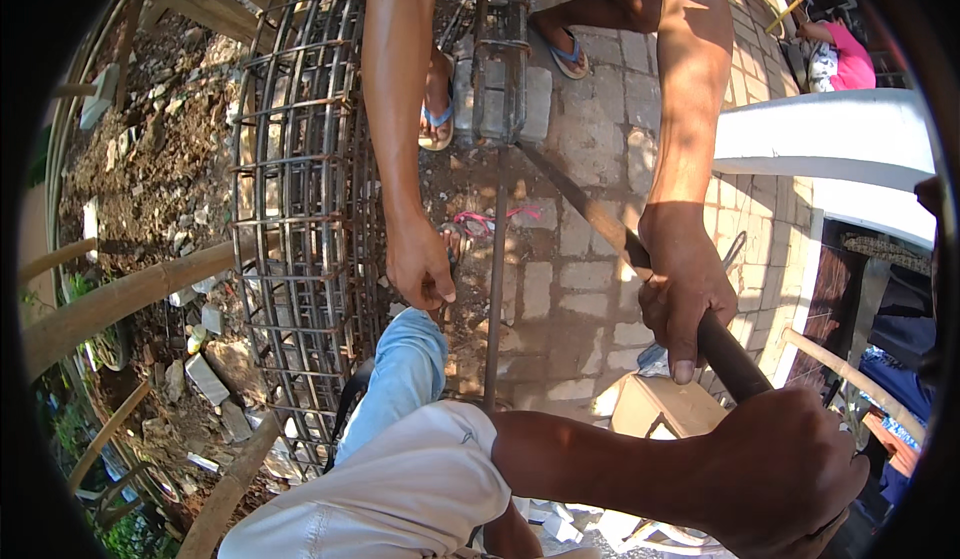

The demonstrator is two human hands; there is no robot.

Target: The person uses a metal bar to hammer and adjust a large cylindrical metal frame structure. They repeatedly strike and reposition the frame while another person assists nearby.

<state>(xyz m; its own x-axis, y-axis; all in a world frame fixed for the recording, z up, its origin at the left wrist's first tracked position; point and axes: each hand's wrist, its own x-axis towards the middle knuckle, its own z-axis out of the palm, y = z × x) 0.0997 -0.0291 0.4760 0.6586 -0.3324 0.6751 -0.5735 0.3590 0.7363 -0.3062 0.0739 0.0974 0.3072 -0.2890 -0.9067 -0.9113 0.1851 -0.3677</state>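
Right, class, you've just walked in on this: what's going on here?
The wearer's left hand grips a long dark pipe that slants toward a narrow rebar cage on the paving. A co-worker's hand holds the same pipe further along. Their other hand is beside a thin rod.

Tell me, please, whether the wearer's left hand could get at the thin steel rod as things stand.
Probably not yet: the left hand is clenched round the dark bar, well apart from the thin steel rod.
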